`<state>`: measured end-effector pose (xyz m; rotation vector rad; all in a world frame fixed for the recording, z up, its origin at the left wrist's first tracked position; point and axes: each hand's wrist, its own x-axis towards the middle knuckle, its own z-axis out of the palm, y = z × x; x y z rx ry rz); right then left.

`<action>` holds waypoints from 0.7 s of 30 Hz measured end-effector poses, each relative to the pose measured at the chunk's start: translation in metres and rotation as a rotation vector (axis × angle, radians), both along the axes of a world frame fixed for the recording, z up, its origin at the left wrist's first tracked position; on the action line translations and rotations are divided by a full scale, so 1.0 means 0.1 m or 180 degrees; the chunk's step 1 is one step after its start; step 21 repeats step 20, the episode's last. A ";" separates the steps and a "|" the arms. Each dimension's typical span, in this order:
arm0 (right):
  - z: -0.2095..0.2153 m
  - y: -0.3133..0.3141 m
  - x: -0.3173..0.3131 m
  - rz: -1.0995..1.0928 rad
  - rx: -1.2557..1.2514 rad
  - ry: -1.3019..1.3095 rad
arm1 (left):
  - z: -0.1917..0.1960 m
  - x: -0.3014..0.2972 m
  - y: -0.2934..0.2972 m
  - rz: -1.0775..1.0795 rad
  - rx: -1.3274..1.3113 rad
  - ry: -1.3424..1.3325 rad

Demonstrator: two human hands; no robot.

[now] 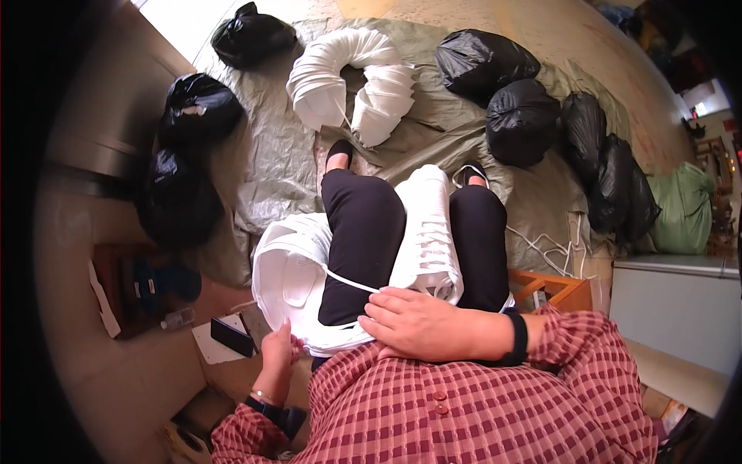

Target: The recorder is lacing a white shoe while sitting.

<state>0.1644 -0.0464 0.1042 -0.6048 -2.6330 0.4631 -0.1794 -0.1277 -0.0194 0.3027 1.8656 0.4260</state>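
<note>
Over my left thigh lies a loose bundle of white shoe-upper-like pieces (290,267). A white cord (352,282) runs from it to the fingertips of my right hand (413,321). That hand lies palm down across my lap, fingers stretched out; whether its underside pins the cord is hidden. My left hand (274,363) is at the bundle's near edge, thumb up and fingers curled in. What sits between those fingers cannot be made out. Between my knees rests a long white stack (425,224) with a row of lacing down its front.
A ring of strung white pieces (352,77) lies ahead on a grey-green tarp (274,170). Black bags stand left (182,197) and right (525,120). Loose white cords (560,251) trail beside a wooden frame (568,290). A dark phone (232,338) lies at left.
</note>
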 end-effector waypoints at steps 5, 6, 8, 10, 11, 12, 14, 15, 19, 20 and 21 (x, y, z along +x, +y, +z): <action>-0.19 -0.12 -0.29 0.0702 -0.1632 0.0183 | -0.23 -0.39 -0.09 0.0334 0.0392 -0.0348; -0.17 -0.17 -0.35 0.0988 -0.2083 -0.0001 | -0.24 -0.37 0.01 0.0250 0.0431 -0.0320; -0.21 -0.25 -0.47 0.1179 -0.2150 -0.0086 | -0.28 -0.30 0.18 -0.0303 0.1569 0.0474; -0.31 -0.34 -0.48 0.1022 -0.2213 0.0408 | -0.48 -0.59 0.31 -0.0789 0.2336 0.0698; -0.30 -0.35 -0.45 0.0947 -0.2160 0.0454 | -0.30 -0.59 0.52 -0.0946 0.2608 0.0855; -0.28 -0.35 -0.41 0.0846 -0.2606 0.0636 | -0.04 -0.54 0.72 -0.1082 0.2883 0.1016; -0.23 -0.43 -0.25 0.0640 -0.3051 0.0881 | 1.09 -0.08 1.05 -0.1250 0.3164 0.0675; -0.18 -0.46 -0.19 0.0143 -0.2924 0.1124 | 1.71 0.15 1.06 -0.1443 0.2973 0.0786; 0.08 -0.44 0.01 -0.1091 -0.1162 0.1474 | 2.90 0.85 0.74 -0.2624 0.2943 0.1503; 0.22 -0.41 0.02 -0.1086 -0.0933 0.1485 | 2.94 0.85 0.72 -0.2634 0.2942 0.1532; 0.22 -0.41 0.02 -0.1086 -0.0933 0.1485 | 2.94 0.85 0.72 -0.2634 0.2942 0.1532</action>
